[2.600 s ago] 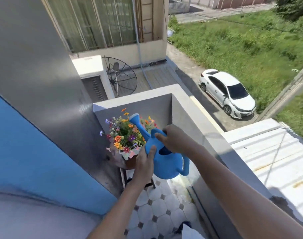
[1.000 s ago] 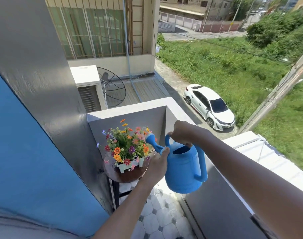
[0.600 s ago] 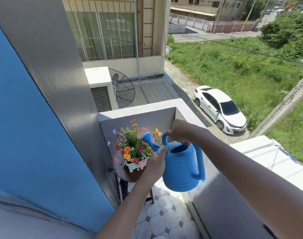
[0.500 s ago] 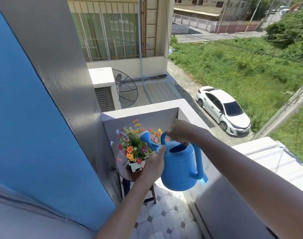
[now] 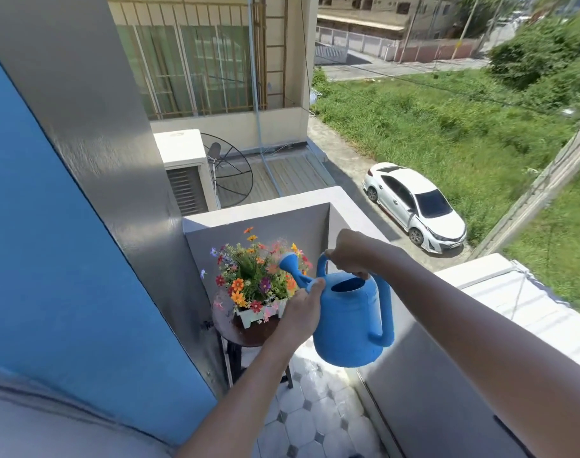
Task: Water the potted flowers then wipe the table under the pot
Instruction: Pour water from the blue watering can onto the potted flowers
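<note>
A blue watering can (image 5: 351, 320) hangs in the air just right of the potted flowers (image 5: 255, 279). My right hand (image 5: 349, 256) grips its top handle. My left hand (image 5: 303, 309) holds the can at the base of the spout, whose rose head (image 5: 288, 262) points up over the right side of the blooms. The flowers stand in a small white pot (image 5: 252, 315) on a round dark wooden table (image 5: 249, 335) in the balcony corner. No water stream shows.
A grey parapet wall (image 5: 282, 226) closes the balcony behind and to the right of the table. A blue and grey wall (image 5: 67, 259) stands on the left. Pale tiled floor (image 5: 311, 411) lies below. Beyond the parapet is a drop to a street with a white car (image 5: 414, 204).
The can was tilted steeply with its spout over the flowers; it now hangs nearly level, a little to the right. Both hands kept their grip.
</note>
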Available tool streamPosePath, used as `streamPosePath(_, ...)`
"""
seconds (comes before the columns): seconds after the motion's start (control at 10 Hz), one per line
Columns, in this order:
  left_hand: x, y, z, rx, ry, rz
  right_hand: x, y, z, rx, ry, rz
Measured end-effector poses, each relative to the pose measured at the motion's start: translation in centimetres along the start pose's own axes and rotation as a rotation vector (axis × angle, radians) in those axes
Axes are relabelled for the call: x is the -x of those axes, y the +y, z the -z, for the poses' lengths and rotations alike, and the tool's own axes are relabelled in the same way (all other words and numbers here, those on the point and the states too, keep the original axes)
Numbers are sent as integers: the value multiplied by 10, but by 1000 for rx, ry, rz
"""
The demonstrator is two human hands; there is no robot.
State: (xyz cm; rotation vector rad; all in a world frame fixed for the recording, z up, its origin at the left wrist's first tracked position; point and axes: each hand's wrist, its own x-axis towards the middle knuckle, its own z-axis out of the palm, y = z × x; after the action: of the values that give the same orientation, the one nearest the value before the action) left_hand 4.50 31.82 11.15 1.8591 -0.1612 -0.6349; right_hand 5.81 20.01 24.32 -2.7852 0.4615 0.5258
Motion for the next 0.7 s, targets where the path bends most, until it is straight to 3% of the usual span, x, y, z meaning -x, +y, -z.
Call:
streamPosePath(0.3, 1, -11, -29, 33, -64, 1, 3, 28, -15, 1, -12, -92)
streamPosePath(0.7, 28, -38, 6, 39, 134, 75, 20, -17, -26, -83, -73, 93)
